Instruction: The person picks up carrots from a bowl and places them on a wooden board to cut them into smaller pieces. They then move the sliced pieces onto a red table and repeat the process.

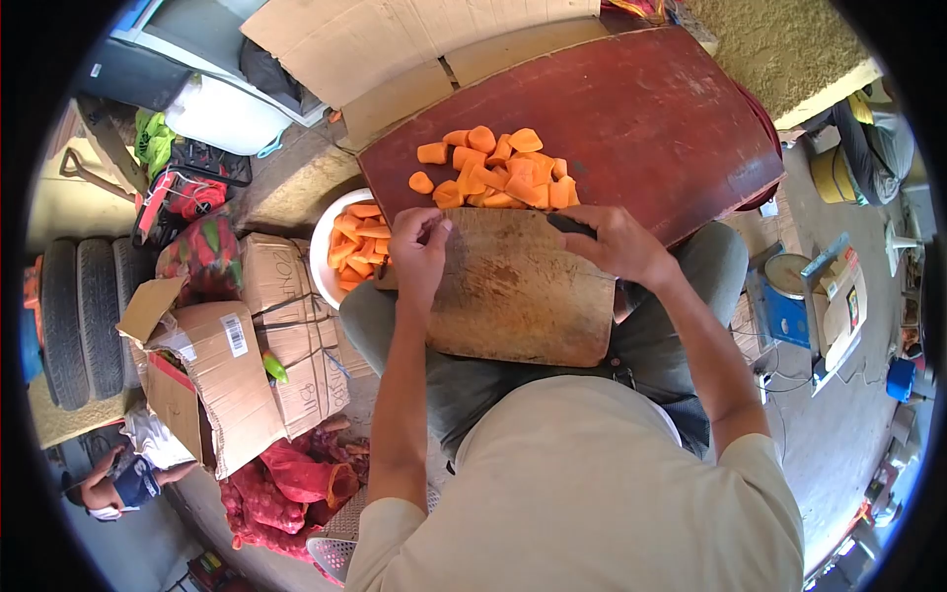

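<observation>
A worn wooden cutting board [523, 291] lies across my lap, its far end against the red table. My left hand [419, 252] is at the board's far left corner, with thumb and forefinger drawn together; whatever may be between them is too small to make out. At the far right corner my right hand [623, 245] closes around a dark knife [572, 226], mostly covered by the fingers. Just beyond the board, peeled orange carrot chunks [503, 173] are heaped on the table. More cut carrot pieces fill a white bowl [324, 259] to the left of my left hand.
The red table [641, 109] stretches away to the right. On the left are cardboard boxes [222, 380], tires [84, 321] and red mesh sacks [281, 493]. A person [123, 483] is at far left. A blue-and-white scale-like device [789, 306] stands on the right.
</observation>
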`<state>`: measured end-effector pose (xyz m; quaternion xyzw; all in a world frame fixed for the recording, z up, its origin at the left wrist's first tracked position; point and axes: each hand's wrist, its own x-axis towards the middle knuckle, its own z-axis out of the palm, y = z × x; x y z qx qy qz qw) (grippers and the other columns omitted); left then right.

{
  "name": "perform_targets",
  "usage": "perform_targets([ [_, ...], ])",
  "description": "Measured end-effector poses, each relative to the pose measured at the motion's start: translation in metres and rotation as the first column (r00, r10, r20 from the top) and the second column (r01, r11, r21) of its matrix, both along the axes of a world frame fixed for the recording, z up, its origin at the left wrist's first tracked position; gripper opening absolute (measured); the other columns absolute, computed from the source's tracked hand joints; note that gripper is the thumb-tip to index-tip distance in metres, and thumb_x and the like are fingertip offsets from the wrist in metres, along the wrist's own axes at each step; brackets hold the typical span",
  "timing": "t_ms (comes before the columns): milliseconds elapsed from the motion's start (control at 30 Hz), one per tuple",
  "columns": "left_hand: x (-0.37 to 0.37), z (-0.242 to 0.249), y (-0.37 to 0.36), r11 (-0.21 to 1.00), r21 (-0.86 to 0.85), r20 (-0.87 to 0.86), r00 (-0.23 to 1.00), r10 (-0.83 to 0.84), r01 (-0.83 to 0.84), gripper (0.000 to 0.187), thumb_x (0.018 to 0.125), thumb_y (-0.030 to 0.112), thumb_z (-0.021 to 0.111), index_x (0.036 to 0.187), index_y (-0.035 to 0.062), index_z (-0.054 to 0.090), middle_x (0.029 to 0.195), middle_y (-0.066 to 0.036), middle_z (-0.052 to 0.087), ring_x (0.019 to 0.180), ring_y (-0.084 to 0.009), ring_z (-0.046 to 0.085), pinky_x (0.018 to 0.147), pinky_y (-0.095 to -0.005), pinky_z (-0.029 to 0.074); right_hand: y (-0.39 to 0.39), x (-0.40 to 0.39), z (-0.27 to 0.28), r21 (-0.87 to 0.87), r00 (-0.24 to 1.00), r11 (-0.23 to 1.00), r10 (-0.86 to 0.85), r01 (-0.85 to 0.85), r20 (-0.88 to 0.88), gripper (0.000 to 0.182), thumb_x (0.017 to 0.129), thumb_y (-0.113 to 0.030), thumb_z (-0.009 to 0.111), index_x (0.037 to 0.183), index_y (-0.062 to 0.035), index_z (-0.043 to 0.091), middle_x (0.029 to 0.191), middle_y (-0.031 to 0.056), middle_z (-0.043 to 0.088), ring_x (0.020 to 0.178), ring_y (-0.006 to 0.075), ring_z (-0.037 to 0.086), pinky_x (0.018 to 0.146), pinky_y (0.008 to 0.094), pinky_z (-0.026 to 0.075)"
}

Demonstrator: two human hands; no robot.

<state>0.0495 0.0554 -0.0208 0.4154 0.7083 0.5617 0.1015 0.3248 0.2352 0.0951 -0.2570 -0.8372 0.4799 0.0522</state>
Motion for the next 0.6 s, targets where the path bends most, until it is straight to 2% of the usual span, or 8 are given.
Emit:
perform_targets([
  [133,-0.019,0.004,0.018,0.991,-0.053,-0.108,0.987,0.116,-0.122,0.035,0.09,0.001,0.085,0.122,0.001,0.072,0.116,-0.011,0.068,0.105,-0.0244,0.068,0.094,-0.0363,0.056,-0.029,0.019,-0.011,0.02,0.973,1.0,0.017,-0.013,-0.228,0.042,0.101,-0.015,0.077,0.139,0.0017,0.069,0.095,0.0165,0.075,0.082,0.0192,0.071,0.076,0.0362,0.059],
  [200,-0.032,0.002,0.03,0.985,-0.063,-0.238,0.961,0.141,-0.16,0.041,0.089,0.002,0.085,0.127,0.0024,0.071,0.117,-0.013,0.068,0.111,-0.0295,0.067,0.099,-0.0405,0.054,-0.047,0.034,-0.018,-0.084,0.994,0.996,-0.005,-0.004,-0.107,0.043,0.101,-0.016,0.078,0.138,0.0027,0.069,0.098,0.0172,0.076,0.082,0.0195,0.071,0.076,0.036,0.059],
  [233,-0.036,0.003,0.036,0.982,-0.058,-0.318,0.936,0.153,-0.18,0.045,0.089,0.004,0.087,0.131,0.0041,0.072,0.12,-0.012,0.068,0.111,-0.0276,0.068,0.1,-0.0405,0.055,-0.054,0.038,-0.021,-0.102,0.991,0.995,0.002,-0.015,-0.132,0.044,0.101,-0.018,0.078,0.137,0.004,0.069,0.097,0.0177,0.076,0.081,0.0196,0.07,0.076,0.0358,0.058],
  [333,-0.028,0.025,0.049,0.981,-0.033,-0.581,0.802,0.139,-0.194,0.047,0.087,0.01,0.088,0.131,0.0068,0.072,0.117,-0.013,0.069,0.114,-0.0326,0.066,0.102,-0.0437,0.052,-0.071,0.048,-0.019,-0.133,0.995,0.991,-0.027,0.015,-0.094,0.043,0.101,-0.021,0.079,0.135,0.0043,0.07,0.093,0.0168,0.074,0.078,0.0188,0.068,0.074,0.0357,0.057],
  [367,-0.026,0.031,0.055,0.982,-0.08,-0.593,0.8,0.093,-0.173,0.047,0.087,0.014,0.088,0.131,0.008,0.073,0.117,-0.012,0.07,0.115,-0.0332,0.066,0.102,-0.0457,0.051,-0.076,0.05,-0.013,-0.175,0.995,0.983,-0.063,0.048,-0.08,0.038,0.101,-0.024,0.078,0.129,0.0002,0.072,0.089,0.0228,0.075,0.076,0.0307,0.074,0.073,0.0424,0.058],
  [467,-0.024,0.04,0.079,0.953,-0.261,-0.64,0.766,-0.052,-0.153,0.046,0.089,0.028,0.086,0.13,0.0102,0.074,0.117,-0.011,0.072,0.118,-0.0341,0.065,0.102,-0.052,0.046,-0.077,0.052,-0.007,-0.194,0.999,0.98,-0.045,0.048,0.024,0.036,0.101,-0.023,0.078,0.127,0.0004,0.073,0.087,0.0241,0.074,0.073,0.0342,0.072,0.072,0.0432,0.058],
  [567,-0.019,0.043,0.104,0.868,-0.456,-0.66,0.728,-0.184,-0.194,0.047,0.091,0.038,0.081,0.128,0.0102,0.074,0.118,-0.011,0.074,0.117,-0.0339,0.066,0.1,-0.0573,0.043,-0.076,0.054,-0.018,-0.176,0.999,0.984,-0.012,0.005,-0.039,0.043,0.103,-0.024,0.078,0.134,0.0033,0.069,0.072,0.0114,0.067,0.056,0.0158,0.061,0.057,0.0355,0.052],
  [600,-0.018,0.042,0.112,0.849,-0.49,-0.642,0.741,-0.199,-0.196,0.048,0.091,0.038,0.08,0.129,0.0103,0.074,0.118,-0.012,0.075,0.117,-0.034,0.066,0.1,-0.0582,0.042,-0.076,0.054,-0.017,-0.173,0.999,0.985,-0.006,-0.003,-0.049,0.042,0.103,-0.024,0.078,0.134,0.0033,0.069,0.072,0.0112,0.066,0.056,0.0155,0.06,0.057,0.0353,0.052],
])
